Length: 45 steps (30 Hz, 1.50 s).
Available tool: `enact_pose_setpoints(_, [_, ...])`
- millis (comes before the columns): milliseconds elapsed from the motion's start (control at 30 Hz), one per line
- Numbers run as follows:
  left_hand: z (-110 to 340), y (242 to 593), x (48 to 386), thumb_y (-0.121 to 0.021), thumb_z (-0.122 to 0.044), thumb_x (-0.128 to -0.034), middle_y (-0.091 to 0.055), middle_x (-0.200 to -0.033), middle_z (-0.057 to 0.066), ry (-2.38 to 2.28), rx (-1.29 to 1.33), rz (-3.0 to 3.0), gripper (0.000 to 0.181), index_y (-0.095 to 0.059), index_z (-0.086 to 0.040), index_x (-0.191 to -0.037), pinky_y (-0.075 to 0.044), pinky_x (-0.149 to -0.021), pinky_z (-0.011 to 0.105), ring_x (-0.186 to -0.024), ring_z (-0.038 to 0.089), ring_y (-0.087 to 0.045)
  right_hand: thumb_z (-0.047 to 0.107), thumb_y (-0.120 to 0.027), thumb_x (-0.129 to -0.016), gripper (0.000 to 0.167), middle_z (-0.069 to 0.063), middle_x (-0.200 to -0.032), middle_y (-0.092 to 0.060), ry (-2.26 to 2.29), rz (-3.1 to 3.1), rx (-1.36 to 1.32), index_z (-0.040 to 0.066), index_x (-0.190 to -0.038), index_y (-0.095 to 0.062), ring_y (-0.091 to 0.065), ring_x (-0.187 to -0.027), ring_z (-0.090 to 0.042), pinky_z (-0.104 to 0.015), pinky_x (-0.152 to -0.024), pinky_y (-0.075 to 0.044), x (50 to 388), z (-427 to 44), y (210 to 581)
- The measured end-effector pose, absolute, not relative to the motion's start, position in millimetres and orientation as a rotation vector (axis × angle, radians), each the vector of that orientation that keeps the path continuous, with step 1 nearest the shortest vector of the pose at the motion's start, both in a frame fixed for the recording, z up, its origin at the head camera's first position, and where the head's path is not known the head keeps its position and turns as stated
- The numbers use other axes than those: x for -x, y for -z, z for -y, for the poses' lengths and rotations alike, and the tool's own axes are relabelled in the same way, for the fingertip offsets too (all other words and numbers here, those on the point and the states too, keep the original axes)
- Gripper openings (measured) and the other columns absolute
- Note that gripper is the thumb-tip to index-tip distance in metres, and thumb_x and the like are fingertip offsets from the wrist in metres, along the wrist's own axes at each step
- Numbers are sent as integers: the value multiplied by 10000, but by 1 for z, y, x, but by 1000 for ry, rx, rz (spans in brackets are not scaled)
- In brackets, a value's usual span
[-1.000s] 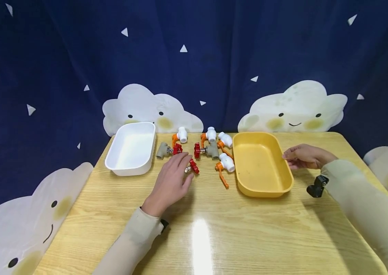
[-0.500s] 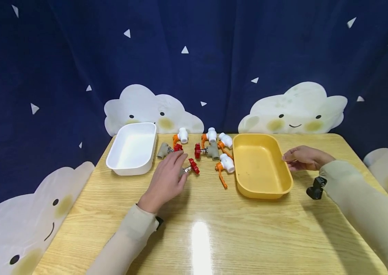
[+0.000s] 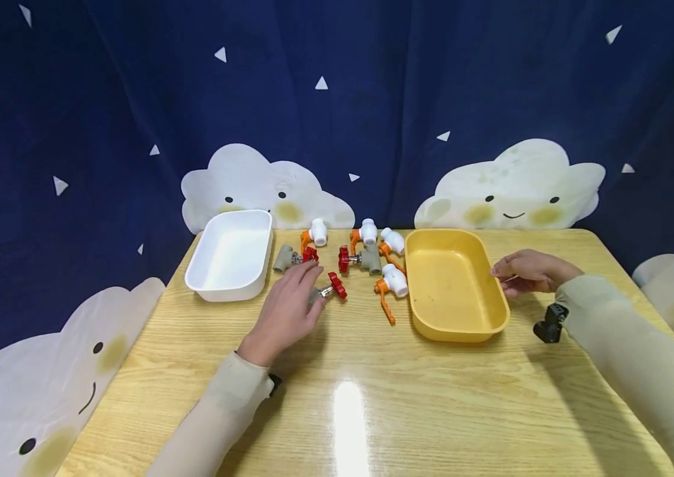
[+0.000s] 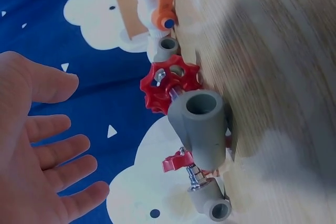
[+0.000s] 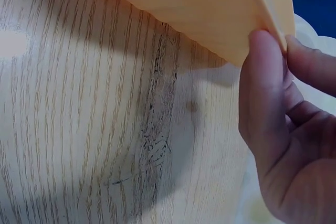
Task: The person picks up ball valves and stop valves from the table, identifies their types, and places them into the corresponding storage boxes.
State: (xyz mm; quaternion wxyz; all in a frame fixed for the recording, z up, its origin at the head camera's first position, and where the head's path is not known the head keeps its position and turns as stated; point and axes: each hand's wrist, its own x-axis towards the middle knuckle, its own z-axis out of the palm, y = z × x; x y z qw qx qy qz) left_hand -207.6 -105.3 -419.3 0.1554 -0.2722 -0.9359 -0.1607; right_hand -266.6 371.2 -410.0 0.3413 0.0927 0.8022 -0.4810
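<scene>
My left hand hovers over a grey stop valve with a red handwheel, partly hiding its body. In the left wrist view the fingers are spread and apart from that grey valve body. My right hand pinches the right rim of the yellow tray between thumb and fingers, which the right wrist view shows on the tray's edge. Two more grey valves with red wheels lie behind, one at left and one in the middle.
Several white ball valves with orange levers lie between the containers, one close to the yellow tray and another at the back edge. A white tray stands at the left on the wooden table. A blue curtain hangs behind.
My left hand has drawn slightly left, uncovering more of the nearest grey valve. My right hand and the yellow tray have stayed in place.
</scene>
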Motion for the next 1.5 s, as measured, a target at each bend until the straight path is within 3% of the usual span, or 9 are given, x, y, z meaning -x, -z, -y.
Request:
enact_pose_setpoints(267, [114, 414, 210, -632, -234, -945, -517, -1458, 153, 511, 766, 2699, 515, -515, -19, -1398, -407, -1136, 495, -1380, 319, -467, 200, -489, -1048, 456, 24, -820, -653, 1258, -2081, -242, -114, -1366, -401, -648, -711, -52, -206, -732, -587, 268, -371, 407])
enact_pose_setpoints(867, [118, 413, 214, -687, -207, -911, -564, -1405, 166, 402, 809, 2762, 445, -601, -40, -1314, -443, -1101, 490, -1335, 329, -515, 163, -478, -1044, 257, 23, -797, -645, 1295, -2082, -218, -44, -1170, -563, -653, -704, -51, -210, -717, -586, 263, -372, 409])
enact_pose_setpoints(1300, [118, 415, 213, -684, -195, -908, -582, -1382, 159, 378, 831, 2746, 424, -612, -43, -1297, -475, -1062, 495, -1313, 331, -533, 218, -495, -1046, 395, 17, -832, -653, 1272, -2049, -287, -64, -1319, -444, -666, -719, -57, -217, -725, -593, 266, -372, 410])
enact_pose_setpoints(1500, [118, 413, 211, -686, -184, -907, -582, -1382, 160, 395, 825, 2749, 432, -606, -41, -1307, -464, -1075, 499, -1321, 331, -527, 229, -479, -1049, 342, 21, -819, -628, 1228, -2062, -280, -46, -1253, -483, -648, -709, -50, -201, -711, -583, 265, -371, 409])
